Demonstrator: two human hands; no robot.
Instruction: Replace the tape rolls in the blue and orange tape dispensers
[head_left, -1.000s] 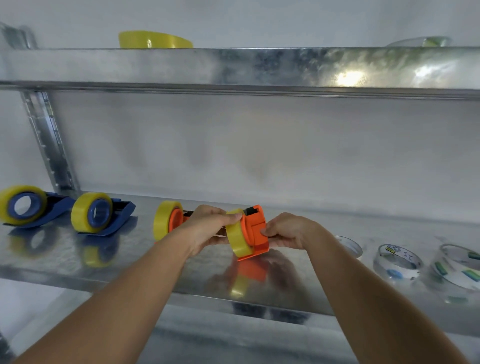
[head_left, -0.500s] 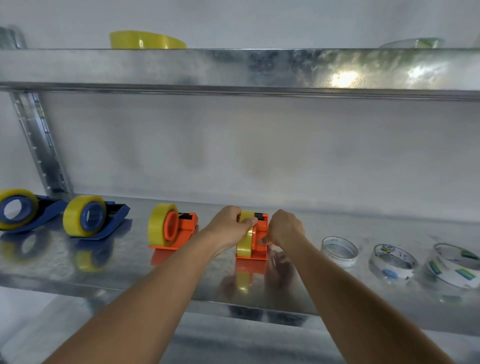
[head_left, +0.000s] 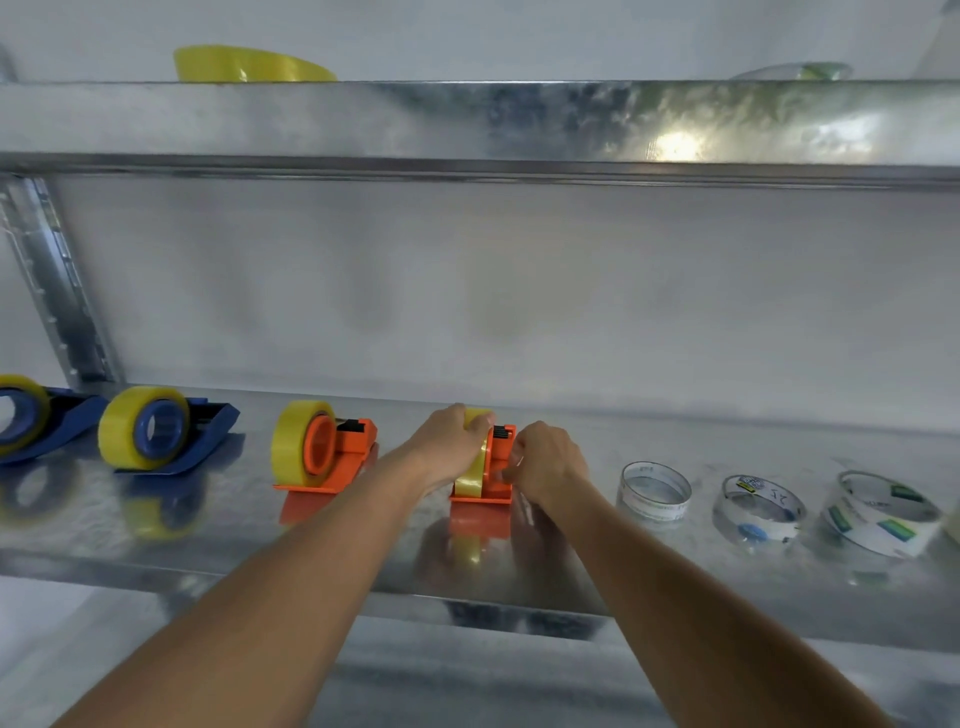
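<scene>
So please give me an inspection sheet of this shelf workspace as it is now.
Surface: shiny metal shelf, reflective.
Job's things: two blue dispensers and two orange dispensers, all carrying yellow tape rolls.
Clutter: three clear, nearly used-up rolls at the right.
Grips: left hand curled over the yellow roll in the right orange dispenser; right hand pinching at its cutter end.
Cables: nothing seen.
Surroundings: upper shelf with a yellow roll; grey wall; upright post at left.
</scene>
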